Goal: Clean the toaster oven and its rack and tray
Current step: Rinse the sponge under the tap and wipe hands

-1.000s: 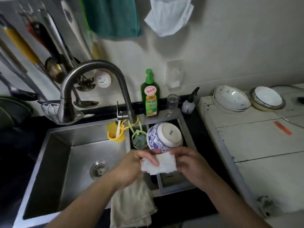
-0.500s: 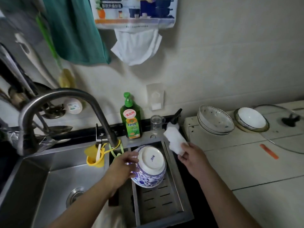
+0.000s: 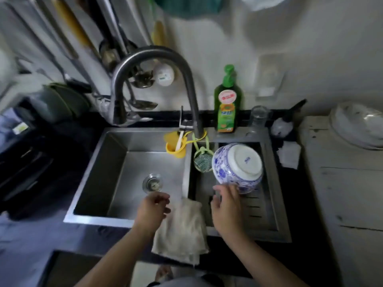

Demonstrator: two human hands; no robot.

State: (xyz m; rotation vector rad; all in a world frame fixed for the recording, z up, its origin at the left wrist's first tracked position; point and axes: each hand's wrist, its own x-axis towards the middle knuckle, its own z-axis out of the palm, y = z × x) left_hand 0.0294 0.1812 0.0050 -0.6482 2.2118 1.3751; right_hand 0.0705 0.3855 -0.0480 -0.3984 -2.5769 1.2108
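While I look down from the head camera, the steel sink (image 3: 116, 172) fills the frame's middle, its curved faucet (image 3: 149, 59) arching above. On the divider hangs a beige dishcloth (image 3: 182, 228), between my two hands. A blue-and-white bowl (image 3: 238, 166) lies tilted, bottom up, on the drain tray (image 3: 267, 204). Green dish soap bottle (image 3: 227, 100) stands upright behind. My left hand (image 3: 152, 208) hovers over the basin, fingers loosely curled, holding nothing. My right hand (image 3: 226, 210), fingers spread, sits just below the bowl; contact unclear. A white folded wipe (image 3: 289, 155) lies on the dark tabletop, right of the sink. Toaster oven not visible.
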